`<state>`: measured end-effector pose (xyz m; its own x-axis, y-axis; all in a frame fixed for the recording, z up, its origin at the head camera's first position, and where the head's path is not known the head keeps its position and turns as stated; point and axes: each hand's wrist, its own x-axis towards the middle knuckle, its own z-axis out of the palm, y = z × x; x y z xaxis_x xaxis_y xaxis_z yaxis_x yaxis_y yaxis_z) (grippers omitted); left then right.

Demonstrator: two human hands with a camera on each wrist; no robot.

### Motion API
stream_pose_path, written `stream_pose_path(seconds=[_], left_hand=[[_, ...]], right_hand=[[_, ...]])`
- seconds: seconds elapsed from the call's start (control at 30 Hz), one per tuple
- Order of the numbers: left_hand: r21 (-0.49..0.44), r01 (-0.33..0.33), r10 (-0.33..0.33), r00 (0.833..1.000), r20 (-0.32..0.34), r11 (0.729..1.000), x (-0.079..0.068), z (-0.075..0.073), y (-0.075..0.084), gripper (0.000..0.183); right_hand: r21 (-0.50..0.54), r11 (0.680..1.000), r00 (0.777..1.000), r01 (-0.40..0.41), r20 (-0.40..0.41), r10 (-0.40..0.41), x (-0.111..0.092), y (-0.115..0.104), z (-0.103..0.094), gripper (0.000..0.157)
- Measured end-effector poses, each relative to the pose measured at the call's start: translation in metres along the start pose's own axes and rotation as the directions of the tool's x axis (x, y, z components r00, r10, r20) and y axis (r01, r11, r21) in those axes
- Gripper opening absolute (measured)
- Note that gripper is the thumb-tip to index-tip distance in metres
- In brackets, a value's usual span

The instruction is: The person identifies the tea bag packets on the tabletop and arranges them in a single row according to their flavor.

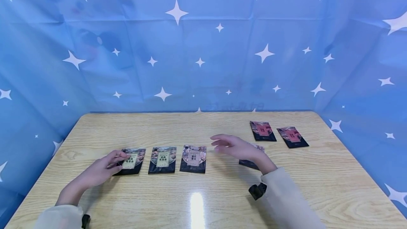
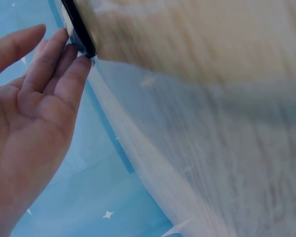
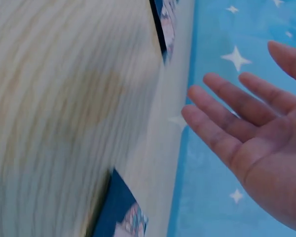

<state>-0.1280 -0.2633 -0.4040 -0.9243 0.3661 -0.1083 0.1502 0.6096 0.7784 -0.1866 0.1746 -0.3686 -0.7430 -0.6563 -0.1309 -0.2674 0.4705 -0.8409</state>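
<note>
left hand (image 1: 101, 170): fingers loosely extended at the left side of the leftmost packet (image 1: 135, 162), no pinch seen. right hand (image 1: 239, 148): spread, empty, over the worktop (image 1: 190, 128). suggested: light fingertip nudges, keeping packet edges level.

Head view bright — white glare on tabletop (image 1: 334, 186), soft shadows; wrist views dimmer — tabletop blurred.

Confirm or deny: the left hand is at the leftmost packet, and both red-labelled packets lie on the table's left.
Wrong side: the head view shows both red-labelled packets on the table's right. The left hand is at the leftmost packet.
</note>
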Motion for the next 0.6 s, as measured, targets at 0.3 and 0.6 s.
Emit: stream_pose_path(seconds=[0.3,0.6], left_hand=[[0.001,0.009,-0.009,1.000,0.004,1.000,0.000,0.000,-0.001,0.029],[-0.005,0.003,-0.003,1.000,0.010,1.000,0.000,0.000,-0.001,0.028]], right_hand=[[0.044,0.996,0.995,-0.072,-0.059,0.075,-0.022,0.009,-0.018,0.049],[0.016,0.990,0.984,-0.144,-0.109,0.144,-0.049,0.019,-0.035,0.054]])
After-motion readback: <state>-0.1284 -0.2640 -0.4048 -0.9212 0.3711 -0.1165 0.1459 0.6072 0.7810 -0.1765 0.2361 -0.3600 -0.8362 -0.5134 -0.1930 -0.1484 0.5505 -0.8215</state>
